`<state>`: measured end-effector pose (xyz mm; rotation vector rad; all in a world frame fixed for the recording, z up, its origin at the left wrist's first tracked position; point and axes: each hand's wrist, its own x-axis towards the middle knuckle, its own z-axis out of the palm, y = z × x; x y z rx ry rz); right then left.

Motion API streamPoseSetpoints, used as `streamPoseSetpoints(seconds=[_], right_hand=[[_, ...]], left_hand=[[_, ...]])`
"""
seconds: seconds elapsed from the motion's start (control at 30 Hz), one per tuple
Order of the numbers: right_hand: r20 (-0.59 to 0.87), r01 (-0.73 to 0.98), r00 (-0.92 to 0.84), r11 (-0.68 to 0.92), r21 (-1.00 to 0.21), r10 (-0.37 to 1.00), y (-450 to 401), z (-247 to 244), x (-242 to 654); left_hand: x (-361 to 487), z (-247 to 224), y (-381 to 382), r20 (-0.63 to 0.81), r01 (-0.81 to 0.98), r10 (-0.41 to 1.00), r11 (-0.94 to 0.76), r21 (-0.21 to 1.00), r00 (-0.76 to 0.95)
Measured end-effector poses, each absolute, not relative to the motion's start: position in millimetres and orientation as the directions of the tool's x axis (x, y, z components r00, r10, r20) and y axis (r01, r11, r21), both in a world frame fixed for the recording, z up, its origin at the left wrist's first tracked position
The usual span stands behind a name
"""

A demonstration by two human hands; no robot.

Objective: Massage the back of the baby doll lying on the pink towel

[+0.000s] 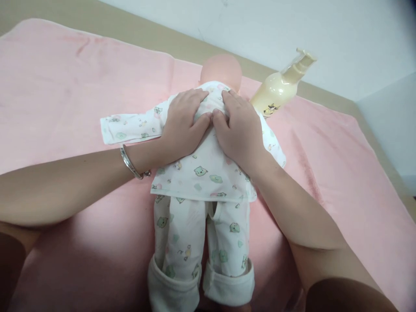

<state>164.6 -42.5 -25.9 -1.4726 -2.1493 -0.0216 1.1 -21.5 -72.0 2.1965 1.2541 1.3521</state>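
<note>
A baby doll [221, 69] lies face down, dressed in a white patterned top [201, 177] and matching pants [186, 242] with rolled-up cuffs. Both hands rest flat on the upper back of the top, their thumbs nearly touching at the middle. My left hand [186, 121] lies on the left side, fingers spread and pointing up toward the doll's head. On the right side is my right hand [240, 125], its fingers also spread over the cloth. Neither hand grips anything visible. The doll's left-side sleeve stretches outward; its hands are hidden.
A pale yellow pump bottle [276, 89] is just beyond the doll's right-side shoulder. Under the doll a pink blanket [81, 82] covers much of the tan surface [136, 28]. A white wall [325, 30] rises behind it.
</note>
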Motion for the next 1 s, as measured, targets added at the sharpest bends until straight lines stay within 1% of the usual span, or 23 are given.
streamPoseSetpoints(seconds=[0.3, 0.47, 0.67, 0.73, 0.83, 0.9, 1.0], right_hand=[[0.397, 0.892, -0.260, 0.377, -0.251, 0.880, -44.8, -22.2, 162.0], [0.413, 0.886, -0.259, 0.385, -0.258, 0.873, -42.7, -24.8, 164.2], [0.417, 0.886, -0.247, 0.378, -0.268, 0.875, -43.4, -23.5, 162.6], [0.400, 0.902, -0.226, 0.346, -0.260, 0.888, -46.1, -19.4, 159.3], [0.363, 0.923, -0.209, 0.305, -0.232, 0.908, -50.3, -12.6, 154.9], [0.357, 0.929, -0.215, 0.303, -0.211, 0.909, -51.6, -10.0, 153.7], [0.368, 0.932, -0.222, 0.307, -0.191, 0.903, -50.9, -9.4, 154.1]], left_hand=[[0.2, -73.5, -20.8, 0.604, 0.518, 0.776, -0.599, 0.611, 0.184], [1.8, -71.1, -20.0, 0.592, 0.515, 0.783, -0.594, 0.618, 0.192], [-0.1, -72.7, -17.2, 0.596, 0.448, 0.783, -0.603, 0.660, 0.177], [-0.5, -72.1, -17.0, 0.592, 0.434, 0.784, -0.607, 0.666, 0.187], [0.0, -69.0, -19.2, 0.572, 0.464, 0.800, -0.582, 0.668, 0.181], [0.5, -67.1, -21.0, 0.564, 0.483, 0.806, -0.573, 0.663, 0.182], [0.9, -66.3, -21.7, 0.575, 0.466, 0.797, -0.586, 0.663, 0.184]])
